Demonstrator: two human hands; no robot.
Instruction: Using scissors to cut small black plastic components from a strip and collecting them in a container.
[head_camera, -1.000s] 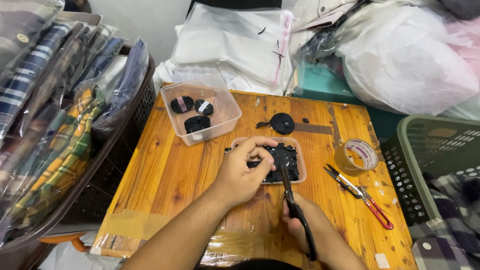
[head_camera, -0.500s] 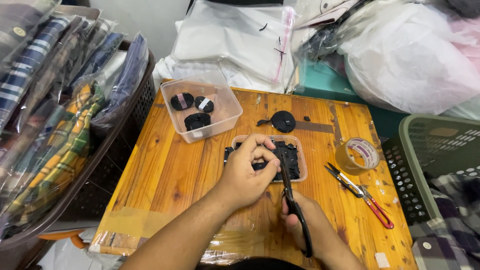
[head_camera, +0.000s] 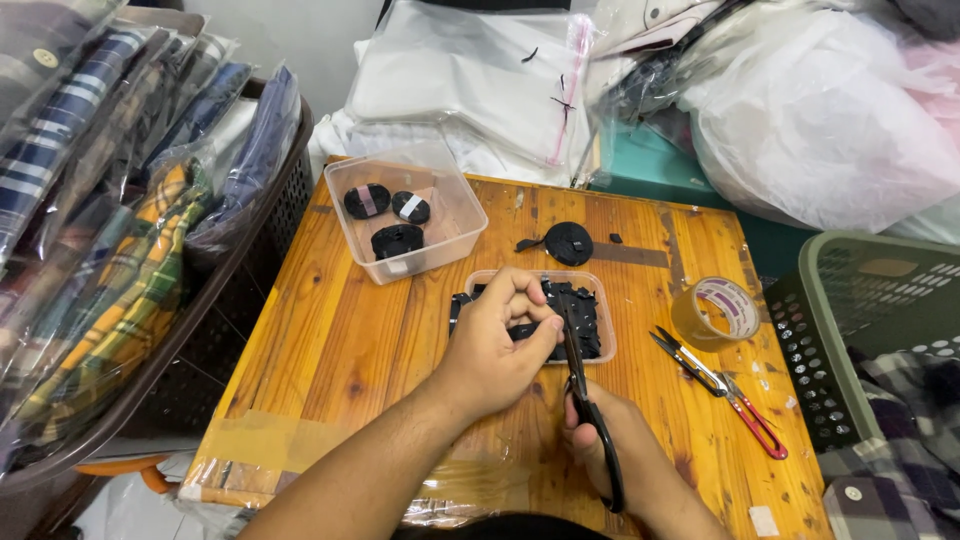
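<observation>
Gripping black scissors (head_camera: 590, 420) w/ right hand (head_camera: 615, 450), left hand (head_camera: 500, 345) over small tray (head_camera: 603, 345)

On your desk (head_camera: 330, 330) you have a clear tub (head_camera: 405, 210) of black rolls, a tape roll (head_camera: 715, 312), red-handled snips (head_camera: 720, 390); green basket (head_camera: 860, 320) alongside.

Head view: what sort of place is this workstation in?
Probably a small garment workshop or packing room. Bagged plaid shirts fill a basket beside the wooden table, and the right hand works black scissors over a tray of black strip pieces.
</observation>
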